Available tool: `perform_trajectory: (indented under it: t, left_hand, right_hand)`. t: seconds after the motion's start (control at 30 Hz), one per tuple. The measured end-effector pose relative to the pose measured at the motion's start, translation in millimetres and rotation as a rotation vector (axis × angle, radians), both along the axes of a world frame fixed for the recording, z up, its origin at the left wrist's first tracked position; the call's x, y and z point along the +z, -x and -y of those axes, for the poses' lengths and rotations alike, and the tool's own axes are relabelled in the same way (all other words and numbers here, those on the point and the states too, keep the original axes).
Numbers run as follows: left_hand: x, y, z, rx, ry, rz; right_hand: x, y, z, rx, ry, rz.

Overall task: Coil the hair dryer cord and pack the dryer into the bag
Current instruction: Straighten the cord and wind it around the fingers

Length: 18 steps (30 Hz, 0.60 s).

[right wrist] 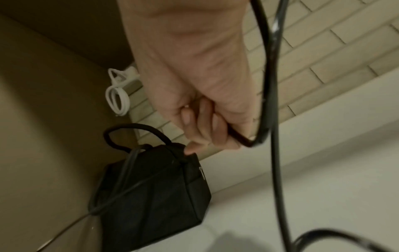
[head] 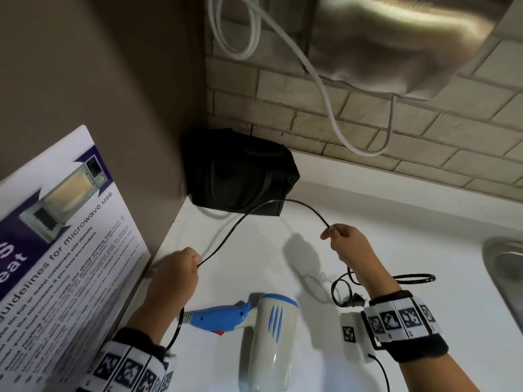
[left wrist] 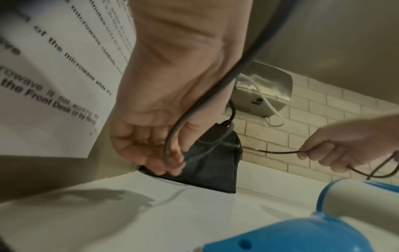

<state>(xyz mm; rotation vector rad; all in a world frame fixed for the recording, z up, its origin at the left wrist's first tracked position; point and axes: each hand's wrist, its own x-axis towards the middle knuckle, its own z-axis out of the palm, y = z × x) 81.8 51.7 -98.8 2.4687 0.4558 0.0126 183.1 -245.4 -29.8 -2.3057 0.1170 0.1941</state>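
White tabletop (head: 368, 210) meets a tan brick wall (head: 325, 120) behind, a brown panel left and a steel sink (head: 506, 267) right. The black bag (head: 240, 176) sits in the back corner; the hair dryer (head: 268, 329) lies at the near edge beside a leaning microwave notice (head: 65, 250). Left hand (head: 172, 275) and right hand (head: 345, 244) each pinch the black cord (head: 254, 210) in curled fingers, its span arching between them before the bag.
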Motion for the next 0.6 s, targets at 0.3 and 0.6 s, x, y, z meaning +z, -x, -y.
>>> perform_trajectory:
  t: [0.3,0.6]
  left_hand:
    - [66.9,-7.4,65.5,-0.43,-0.197,0.387]
    - [72.5,-15.4,96.2,-0.492,0.062,0.338]
  right_hand:
    - [28.3,31.6,-31.8,0.478,0.312,-0.01]
    - [41.1,56.1,-46.2,0.594,0.257,0.177]
